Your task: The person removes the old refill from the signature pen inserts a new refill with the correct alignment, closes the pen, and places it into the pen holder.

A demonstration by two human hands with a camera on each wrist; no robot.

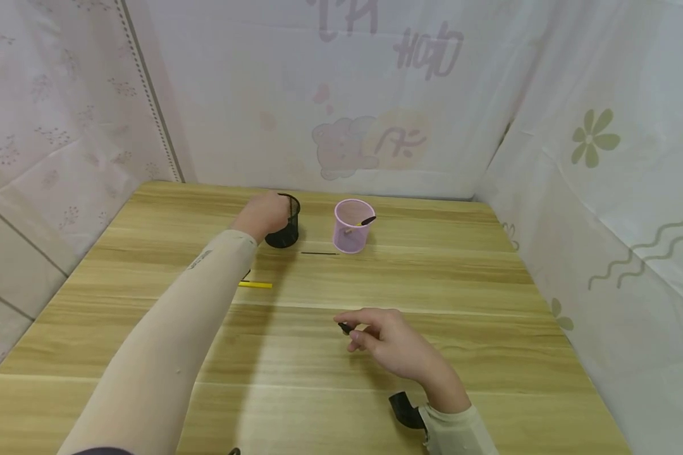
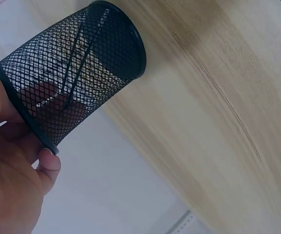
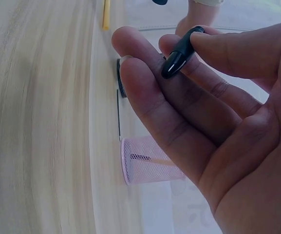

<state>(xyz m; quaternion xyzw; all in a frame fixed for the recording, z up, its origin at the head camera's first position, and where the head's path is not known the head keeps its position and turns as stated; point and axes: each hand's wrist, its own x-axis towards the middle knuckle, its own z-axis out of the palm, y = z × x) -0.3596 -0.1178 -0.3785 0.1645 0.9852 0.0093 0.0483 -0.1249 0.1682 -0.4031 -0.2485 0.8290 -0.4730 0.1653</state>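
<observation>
In the head view my left hand (image 1: 266,213) is at the mouth of a black mesh pen cup (image 1: 284,235). The left wrist view shows its fingertips through the mesh, pinching thin dark rods (image 2: 82,61) that run down inside. One finger curls outside the rim. My right hand (image 1: 395,344), above the table's middle, pinches a short black pen part (image 3: 179,53) between thumb and fingers; one end is tapered and shiny, the other ridged. The remaining fingers stretch out loosely.
A pink mesh cup (image 1: 351,243) holds a yellow-and-black pen or brush (image 1: 367,221). In front lies a thin black rod (image 1: 319,253). A yellow stick (image 1: 256,285) lies partly behind the left forearm. Beside the right sleeve is a curved black piece (image 1: 404,411). Curtains border the table (image 1: 461,278).
</observation>
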